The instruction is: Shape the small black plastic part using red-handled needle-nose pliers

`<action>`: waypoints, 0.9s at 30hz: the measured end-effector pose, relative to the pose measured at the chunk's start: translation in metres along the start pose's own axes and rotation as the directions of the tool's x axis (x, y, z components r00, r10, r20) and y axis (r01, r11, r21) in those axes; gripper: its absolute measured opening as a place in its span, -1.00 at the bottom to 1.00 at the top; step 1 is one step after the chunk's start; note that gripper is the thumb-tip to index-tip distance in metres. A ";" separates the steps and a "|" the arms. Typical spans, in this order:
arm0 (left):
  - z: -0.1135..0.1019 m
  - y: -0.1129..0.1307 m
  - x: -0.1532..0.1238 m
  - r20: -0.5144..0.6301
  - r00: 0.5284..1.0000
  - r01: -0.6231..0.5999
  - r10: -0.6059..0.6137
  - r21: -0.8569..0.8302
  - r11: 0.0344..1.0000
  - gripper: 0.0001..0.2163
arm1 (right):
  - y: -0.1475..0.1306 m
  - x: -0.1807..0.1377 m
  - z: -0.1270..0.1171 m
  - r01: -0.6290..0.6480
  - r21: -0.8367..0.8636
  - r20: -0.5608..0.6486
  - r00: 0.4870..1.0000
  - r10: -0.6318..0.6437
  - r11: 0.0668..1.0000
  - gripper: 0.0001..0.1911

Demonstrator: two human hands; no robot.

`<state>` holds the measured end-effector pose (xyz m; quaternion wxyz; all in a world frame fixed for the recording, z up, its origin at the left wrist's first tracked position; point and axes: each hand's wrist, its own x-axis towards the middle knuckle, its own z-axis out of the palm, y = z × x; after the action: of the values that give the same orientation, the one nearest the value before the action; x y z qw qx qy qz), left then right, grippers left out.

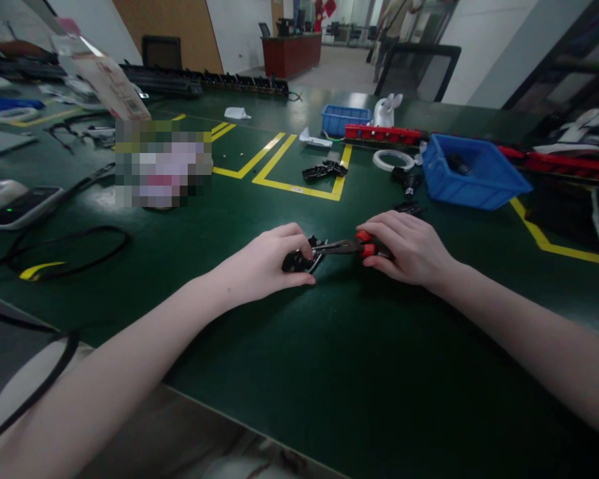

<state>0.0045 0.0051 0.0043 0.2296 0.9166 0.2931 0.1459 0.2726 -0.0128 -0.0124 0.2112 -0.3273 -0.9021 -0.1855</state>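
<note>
My left hand [272, 259] is closed over a small black plastic part [299, 261] that rests on the green table [329, 359]. My right hand [406, 247] grips the red handles of a pair of pliers [347, 247]. The pliers' metal jaws reach left into the black part, right by my left fingertips. Both hands sit near the middle of the table, close together.
A blue bin [474, 173] stands behind my right hand, with a smaller blue bin [342, 120] farther back. More black parts [324, 171] lie inside yellow floor-tape lines. A roll of white tape [393, 159], red strips [384, 134], black cables [70, 253] and a handheld device [22, 206] lie around.
</note>
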 end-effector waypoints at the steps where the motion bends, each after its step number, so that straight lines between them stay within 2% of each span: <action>1: 0.000 -0.001 0.000 0.005 1.000 -0.001 0.001 -0.011 1.000 -0.75 | -0.001 -0.001 -0.001 -0.007 -0.022 0.001 1.000 0.007 1.000 -0.58; 4: -0.001 -0.002 0.000 0.007 1.000 -0.014 0.014 -0.007 1.000 -0.75 | -0.004 -0.001 -0.002 -0.057 -0.056 0.009 0.998 0.058 0.997 -0.64; 9: -0.001 0.001 0.000 0.011 1.000 -0.003 0.003 -0.009 1.000 -0.74 | -0.013 0.002 -0.003 -0.183 0.097 0.084 0.981 0.175 0.978 -0.67; 11: -0.001 0.002 0.001 0.014 1.000 -0.007 0.007 -0.014 1.000 -0.74 | -0.015 0.002 -0.004 -0.169 0.102 0.099 0.982 0.159 0.980 -0.67; 18: 0.001 0.001 0.001 -0.001 1.000 -0.027 0.027 0.000 1.000 -0.74 | -0.013 0.003 -0.003 -0.127 -0.037 0.057 0.990 0.129 0.991 -0.70; 27: 0.000 0.000 0.001 0.003 1.000 -0.028 0.028 -0.018 0.999 -0.75 | -0.009 0.000 -0.003 -0.064 -0.056 0.044 0.997 0.066 0.996 -0.75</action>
<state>0.0056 0.0058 0.0045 0.2362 0.9188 0.2784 0.1503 0.2674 -0.0210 -0.0120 0.1873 -0.3664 -0.8902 -0.1954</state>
